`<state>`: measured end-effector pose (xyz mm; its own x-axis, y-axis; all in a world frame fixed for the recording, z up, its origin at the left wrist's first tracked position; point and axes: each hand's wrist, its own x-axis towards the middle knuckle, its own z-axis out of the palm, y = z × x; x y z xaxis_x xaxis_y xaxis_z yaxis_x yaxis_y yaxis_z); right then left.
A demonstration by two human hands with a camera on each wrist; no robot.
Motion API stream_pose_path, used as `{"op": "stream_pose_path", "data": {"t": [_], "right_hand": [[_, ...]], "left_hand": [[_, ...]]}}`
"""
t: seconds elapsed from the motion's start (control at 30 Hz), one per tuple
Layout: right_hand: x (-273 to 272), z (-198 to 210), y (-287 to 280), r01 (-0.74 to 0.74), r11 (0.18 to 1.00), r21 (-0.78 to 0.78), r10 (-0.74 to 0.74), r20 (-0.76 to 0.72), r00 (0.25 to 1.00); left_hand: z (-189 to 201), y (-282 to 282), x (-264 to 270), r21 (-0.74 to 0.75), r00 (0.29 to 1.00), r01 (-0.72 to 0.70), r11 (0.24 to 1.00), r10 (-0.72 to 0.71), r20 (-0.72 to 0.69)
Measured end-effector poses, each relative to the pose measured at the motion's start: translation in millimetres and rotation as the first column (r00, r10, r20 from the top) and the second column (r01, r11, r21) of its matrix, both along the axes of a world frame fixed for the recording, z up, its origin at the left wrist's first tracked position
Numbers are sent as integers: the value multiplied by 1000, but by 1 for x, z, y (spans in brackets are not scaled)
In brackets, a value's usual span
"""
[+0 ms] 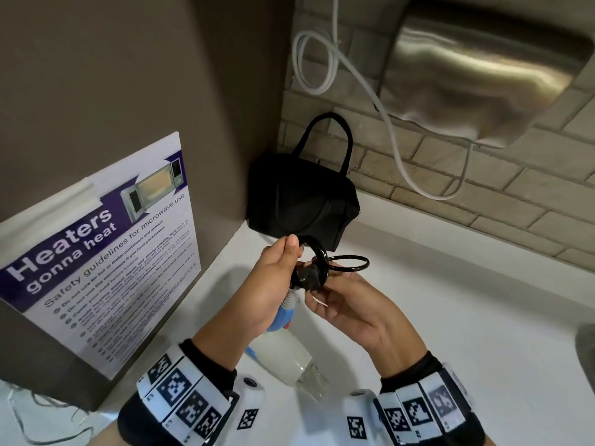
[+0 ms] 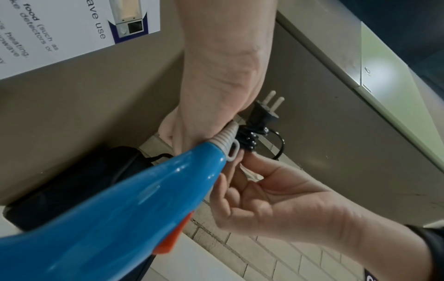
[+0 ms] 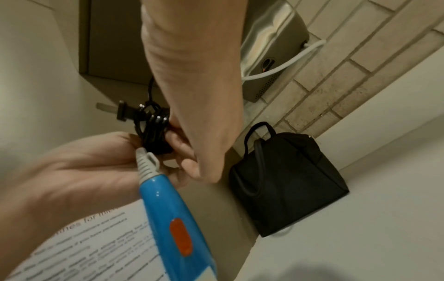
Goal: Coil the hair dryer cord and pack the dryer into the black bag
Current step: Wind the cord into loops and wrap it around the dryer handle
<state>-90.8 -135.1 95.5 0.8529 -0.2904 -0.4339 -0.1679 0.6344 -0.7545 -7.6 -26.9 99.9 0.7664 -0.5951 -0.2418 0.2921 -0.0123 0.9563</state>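
Head view shows our hair dryer (image 1: 283, 346) held up over the white counter (image 1: 450, 300), its blue handle pointing up toward our hands and its pale barrel pointing down toward us. At the top of the handle sits a ribbed grey strain relief (image 2: 224, 137), and out of it comes the black cord (image 1: 317, 259), already wound into a tight bundle of loops with one wider loop sticking out to the right. Our left hand (image 1: 277, 281) has its fingers curled round the handle end and the bundle, with the thumb pinching a loop of cord at the top. Our right hand (image 1: 351, 312) comes in from the right with fingers bent, their tips touching the underside of the bundle; from the left wrist view they pinch at the loops just beside the strain relief. From the wrist views, the black plug (image 2: 264, 112) stands out of the bundle with its two pale pins free in the air. An orange switch (image 3: 181, 236) shows on the blue handle. Behind our hands, in the corner of the counter, the black bag (image 1: 302, 201) stands upright with its handles raised, touching the brown panel (image 1: 128, 75) at its left. On that panel hangs a microwave safety poster (image 1: 106, 252). Above on the brick wall (image 1: 483, 188) is a steel hand dryer (image 1: 483, 66) with a white cable (image 1: 386, 123) looping below it.
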Motion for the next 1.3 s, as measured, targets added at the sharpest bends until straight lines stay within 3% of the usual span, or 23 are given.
{"op": "stream_pose_path", "data": {"t": [0.13,0.23,0.4,0.5,0.57,0.67,0.77,0.9,1.1,1.23,1.3], "right_hand": [[-10,1,5,-57,980,192,32,130,991],[-16,12,10,-132,968,215,86,212,974],[-17,20,23,-28,974,-225,51,97,994],[-24,18,29,-54,846,-531,79,24,997],[-33,18,33,-106,773,-626,129,-9,992],[-46,12,35,-80,757,-649,106,1,994],[-57,6,36,-27,794,-607,35,2,999],[-74,-7,32,-31,796,-604,-7,-61,998],[-86,-22,26,-178,685,-706,73,-177,982],[-81,-19,23,-339,532,-776,195,-277,941],[-76,-11,23,-359,559,-748,247,-264,932]], "left_hand": [[2,2,-1,3,992,-54,999,53,116],[0,1,-2,-18,980,-72,997,74,187],[-4,-4,-12,-34,972,-73,997,79,223],[-2,-3,-11,-53,983,-95,994,102,150],[-6,-1,-7,-57,987,-119,991,125,103],[-9,0,0,-158,990,-128,979,137,46],[-7,1,6,-266,985,-172,948,159,-70],[-7,1,9,-281,984,-168,945,145,-102],[-11,0,8,-321,987,-139,937,104,-126],[-6,-1,5,-296,994,-110,949,99,-52],[-2,0,2,-261,994,-103,960,107,0]]}}
